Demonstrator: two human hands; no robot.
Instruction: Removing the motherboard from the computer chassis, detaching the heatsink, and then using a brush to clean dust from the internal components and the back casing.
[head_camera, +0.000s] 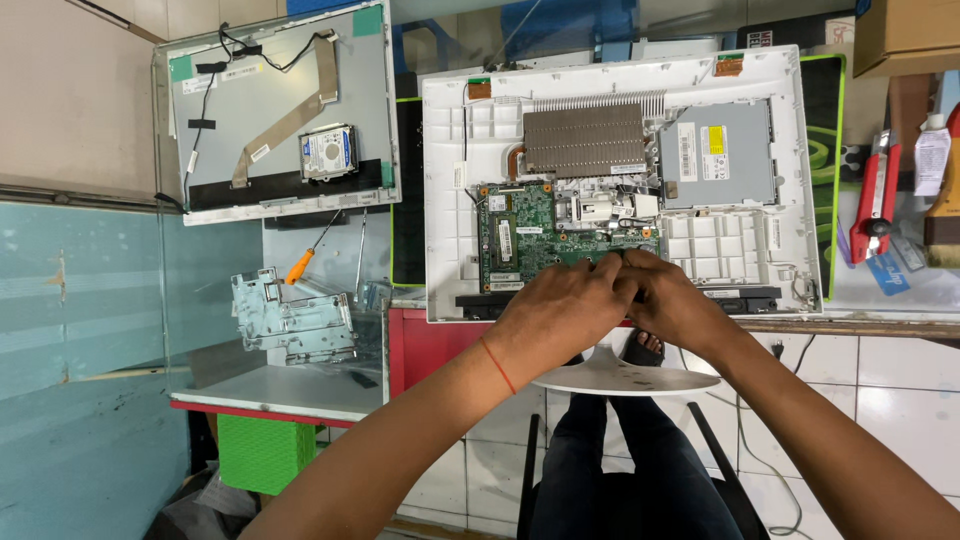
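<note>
Leftmost, a detached display panel (275, 110) lies face down, its flat ribbon cable and black leads exposed; a hard drive (328, 152) rests on its back, probably set aside there to keep the work area free. Below it, an orange-handled screwdriver (303, 264) lies just beside a bare metal bracket (292, 318), both within reach of the left arm.

At centre, the white rear chassis (450, 200) of an all-in-one computer lies open side up on the bench, so that its internals face the person. The finned heatsink (585, 140) sits above the green mainboard (525, 230); the grey optical drive (718, 152) is mounted to the right.

The left hand (560, 310) and right hand (672, 298) meet at the lower edge of the mainboard, fingertips pressed together over one spot on the board. Whether they pinch a small part or only bear on the board cannot be determined: the fingers cover the contact point. Tools at the far right, including a red one (876, 200), are cut off or too indistinct to identify.
</note>
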